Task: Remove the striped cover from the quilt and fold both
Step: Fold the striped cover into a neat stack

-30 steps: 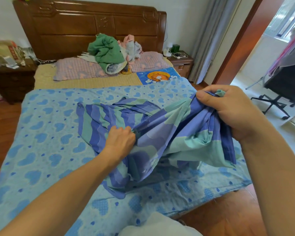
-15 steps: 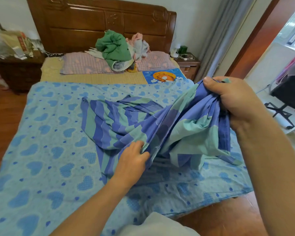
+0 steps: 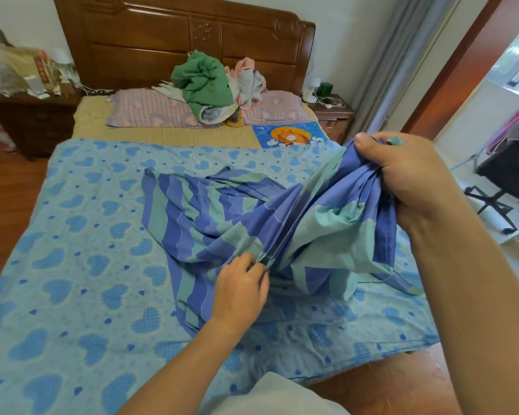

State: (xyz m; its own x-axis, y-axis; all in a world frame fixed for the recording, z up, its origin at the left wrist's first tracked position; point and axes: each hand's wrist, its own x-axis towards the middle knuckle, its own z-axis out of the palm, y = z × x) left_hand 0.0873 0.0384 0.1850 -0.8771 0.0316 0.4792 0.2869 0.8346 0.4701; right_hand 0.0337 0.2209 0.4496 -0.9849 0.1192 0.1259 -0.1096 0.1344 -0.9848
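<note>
The quilt [image 3: 72, 265], light blue with hearts, lies spread flat over the bed [image 3: 168, 131]. On it lies the striped cover [image 3: 216, 217], bunched and crumpled, its left part resting on the quilt and its right part lifted. The left hand [image 3: 240, 290] pinches a fold of the cover low, near the quilt, with fingers curled on the cloth. The right hand [image 3: 408, 175] is higher and grips a thick gathered bunch of the cover in a closed fist. At the headboard [image 3: 177, 34] a heap of clothes [image 3: 207, 82] sits on the pillows [image 3: 150, 110]. A nightstand [image 3: 33, 121] on the left carries papers; another nightstand [image 3: 333, 113] stands on the right, beside a curtain [image 3: 402, 55].
</note>
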